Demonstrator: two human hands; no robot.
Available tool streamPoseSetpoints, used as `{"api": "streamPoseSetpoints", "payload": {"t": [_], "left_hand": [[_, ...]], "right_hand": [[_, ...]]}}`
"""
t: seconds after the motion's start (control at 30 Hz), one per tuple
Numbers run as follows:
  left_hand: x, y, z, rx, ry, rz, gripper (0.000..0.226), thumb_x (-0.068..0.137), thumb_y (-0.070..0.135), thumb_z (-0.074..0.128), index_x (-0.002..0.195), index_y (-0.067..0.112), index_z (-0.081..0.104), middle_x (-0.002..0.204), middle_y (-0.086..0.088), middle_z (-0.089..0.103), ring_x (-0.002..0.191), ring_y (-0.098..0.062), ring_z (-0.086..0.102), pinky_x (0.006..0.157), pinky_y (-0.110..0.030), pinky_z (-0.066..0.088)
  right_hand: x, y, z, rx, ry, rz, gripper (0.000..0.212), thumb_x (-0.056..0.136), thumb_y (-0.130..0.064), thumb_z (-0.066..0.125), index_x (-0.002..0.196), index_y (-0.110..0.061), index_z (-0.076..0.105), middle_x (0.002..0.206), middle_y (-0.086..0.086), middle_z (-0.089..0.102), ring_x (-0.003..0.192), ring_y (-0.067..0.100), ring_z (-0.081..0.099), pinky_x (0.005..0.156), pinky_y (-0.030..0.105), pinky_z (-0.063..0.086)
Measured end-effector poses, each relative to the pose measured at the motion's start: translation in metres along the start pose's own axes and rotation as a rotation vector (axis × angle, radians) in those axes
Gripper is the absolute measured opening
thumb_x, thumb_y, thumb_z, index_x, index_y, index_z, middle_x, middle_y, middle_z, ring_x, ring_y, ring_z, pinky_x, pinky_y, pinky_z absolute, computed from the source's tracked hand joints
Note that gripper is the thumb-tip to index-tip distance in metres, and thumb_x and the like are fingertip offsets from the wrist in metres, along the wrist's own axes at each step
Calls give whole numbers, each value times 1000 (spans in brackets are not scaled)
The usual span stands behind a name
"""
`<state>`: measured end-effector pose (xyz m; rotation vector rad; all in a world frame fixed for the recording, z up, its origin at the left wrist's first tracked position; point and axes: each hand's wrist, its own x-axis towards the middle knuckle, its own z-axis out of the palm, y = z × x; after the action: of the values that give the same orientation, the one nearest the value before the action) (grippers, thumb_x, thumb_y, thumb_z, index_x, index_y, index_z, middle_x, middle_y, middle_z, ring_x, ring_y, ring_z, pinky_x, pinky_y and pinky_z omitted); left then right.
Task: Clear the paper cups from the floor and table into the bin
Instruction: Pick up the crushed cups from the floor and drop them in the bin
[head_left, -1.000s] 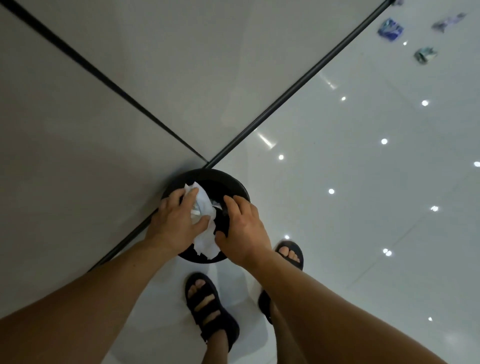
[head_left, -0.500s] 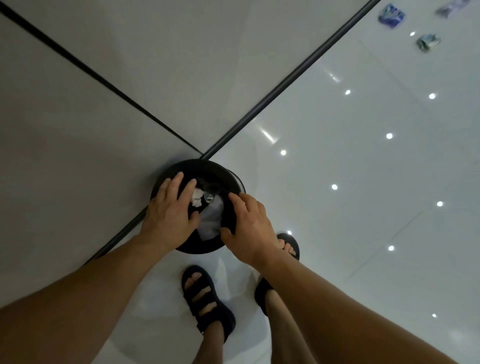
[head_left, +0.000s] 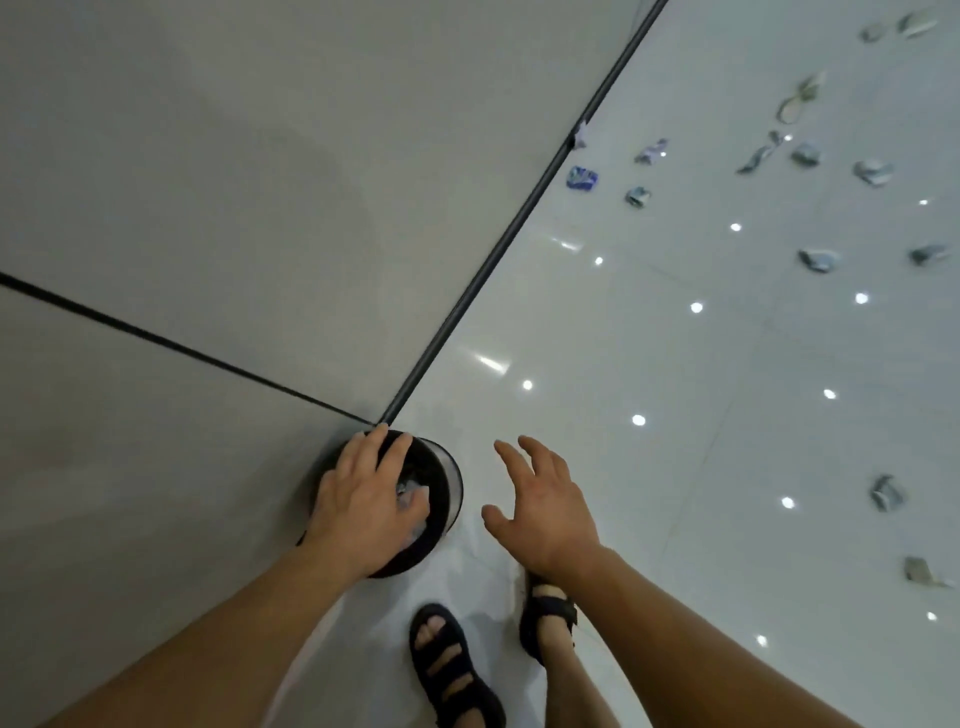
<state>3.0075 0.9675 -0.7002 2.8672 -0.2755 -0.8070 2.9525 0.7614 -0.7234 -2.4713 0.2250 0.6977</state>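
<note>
Empty hands at the black bin (head_left: 451, 483), lower centre.
The left hand (head_left: 363, 512) spreads flat across its mouth, crumpled cups (head_left: 410, 492) just beneath; the right hand (head_left: 545, 512) hovers beside it, fingers splayed. Crushed cups (head_left: 582, 178) litter the upper-right floor (head_left: 675, 467).

Glossy white floor (head_left: 649, 467), matt wall (head_left: 234, 182), seemingly crumpled paper cups (head_left: 582, 178).

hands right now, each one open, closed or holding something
Left hand: open, fingers straight over the bin, holding nothing.
Right hand: open, fingers spread, holding nothing, beside the bin.
</note>
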Motion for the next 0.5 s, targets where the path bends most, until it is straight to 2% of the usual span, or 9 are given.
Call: {"api": "streamPoseSetpoints", "payload": {"t": [0.13,0.23,0.5], "left_hand": [[-11,61,-27,103,-26,164,68,92,57,38,150,29,18,160,0,7,146,-23,5,114,-47,22],[-21,123,-42,154,-84,264,71,93,59,35,152,29,10,161,0,1,146,-22,-1,117,-49,15],[-65,371,-58,298,-60,568,71,92,58,37,151,27,15,160,-1,9,146,-23,3,114,-48,23]], "right_hand": [[-52,33,-42,73,109,132,77,88,-54,52,153,-35,14,161,-1,11,146,23,13,112,43,32],[-101,68,-82,114,187,225,76,90,-51,53,154,-32,16,161,1,12,146,23,12,110,42,34],[-241,218,-178,246,389,489,76,90,-49,54,154,-30,17,161,2,12,146,22,11,108,43,36]]}}
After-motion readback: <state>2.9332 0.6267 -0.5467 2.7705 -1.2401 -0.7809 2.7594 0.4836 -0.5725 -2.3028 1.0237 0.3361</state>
